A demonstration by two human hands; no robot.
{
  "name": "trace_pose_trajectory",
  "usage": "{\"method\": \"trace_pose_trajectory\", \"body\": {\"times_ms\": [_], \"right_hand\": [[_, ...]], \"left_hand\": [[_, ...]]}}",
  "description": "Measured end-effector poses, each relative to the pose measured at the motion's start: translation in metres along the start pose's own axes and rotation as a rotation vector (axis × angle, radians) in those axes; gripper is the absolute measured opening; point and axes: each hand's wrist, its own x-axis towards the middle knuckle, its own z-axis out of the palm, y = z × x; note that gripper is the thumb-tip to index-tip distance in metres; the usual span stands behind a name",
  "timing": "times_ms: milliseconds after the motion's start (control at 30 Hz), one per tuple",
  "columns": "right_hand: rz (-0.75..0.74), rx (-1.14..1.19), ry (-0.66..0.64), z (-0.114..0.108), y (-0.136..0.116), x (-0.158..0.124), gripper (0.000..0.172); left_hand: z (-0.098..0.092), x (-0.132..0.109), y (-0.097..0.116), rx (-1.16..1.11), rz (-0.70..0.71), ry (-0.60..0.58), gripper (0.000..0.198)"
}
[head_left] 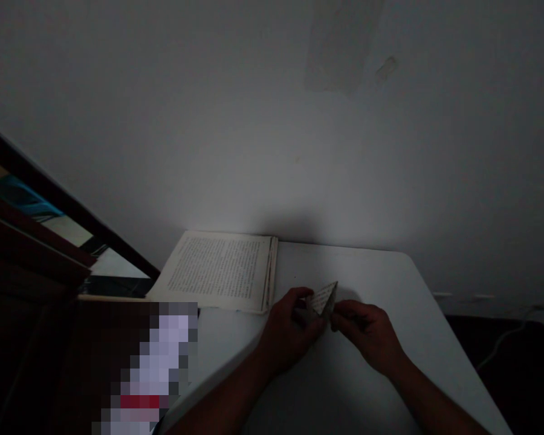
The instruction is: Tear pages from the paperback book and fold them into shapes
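A small piece of folded printed paper (pixel 323 299) stands between my two hands, its pointed tip upward and lines of text on its face. My left hand (pixel 290 323) is closed on its left and lower side, with thumb and fingers pinching it. On the right, my right hand (pixel 367 329) has its fingertips pressed together at the paper's lower right edge. The dim light hides exactly how those fingertips meet the paper.
An open stack of printed pages, like a book (pixel 217 272), lies at the table's back left. The white table (pixel 358 266) meets a pale wall (pixel 208 133). Dark wooden furniture (pixel 27 266) stands left, beside a blurred-out patch (pixel 158 356). A cable (pixel 503 344) hangs at right.
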Motion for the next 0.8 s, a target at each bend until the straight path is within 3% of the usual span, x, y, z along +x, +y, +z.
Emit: {"method": "trace_pose_trajectory", "body": {"times_ms": [167, 800], "right_hand": [[-0.042, -0.134, 0.107, -0.0013, 0.0034, -0.0005, 0.011], [-0.013, -0.109, 0.164, -0.003, 0.0029, -0.0016, 0.014]], "left_hand": [[-0.001, 0.0019, 0.0013, -0.078, 0.013, 0.012, 0.041], [-0.002, 0.0, -0.0054, -0.304, 0.06, 0.042, 0.034]]}}
